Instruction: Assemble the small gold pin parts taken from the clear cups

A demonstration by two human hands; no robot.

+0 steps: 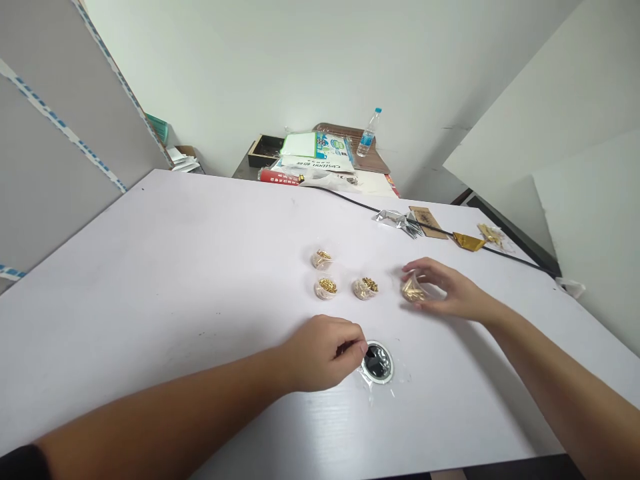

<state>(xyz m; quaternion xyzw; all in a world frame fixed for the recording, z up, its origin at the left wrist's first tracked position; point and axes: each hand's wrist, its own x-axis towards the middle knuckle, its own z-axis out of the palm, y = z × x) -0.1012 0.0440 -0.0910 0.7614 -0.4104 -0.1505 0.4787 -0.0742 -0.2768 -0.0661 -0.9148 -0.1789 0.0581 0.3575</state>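
Observation:
My right hand (pixel 447 290) curves around a small clear plastic cup (pixel 414 289) of thin gold-coloured pieces, thumb on the near side and fingers on the far side. To its left stand three similar cups: one cup (pixel 365 288) nearest the hand, a second cup (pixel 326 288) further left, and a third cup (pixel 321 259) behind that. Each holds small gold-coloured pieces. My left hand (pixel 325 353) rests closed, its thumb and fingers curled together; what they hold, if anything, is hidden. Its fingertips are beside a black disc with a white rim (pixel 377 362), which has clear film around it.
A black cable (pixel 345 198) crosses the back of the white table (pixel 200 267). Near it lie a clear bag of metal tools (pixel 400 222), a brown card (pixel 427 222) and a gold packet (pixel 469 241). Behind stand a water bottle (pixel 367 137), a brown tray (pixel 377 161) and a black box (pixel 265 152).

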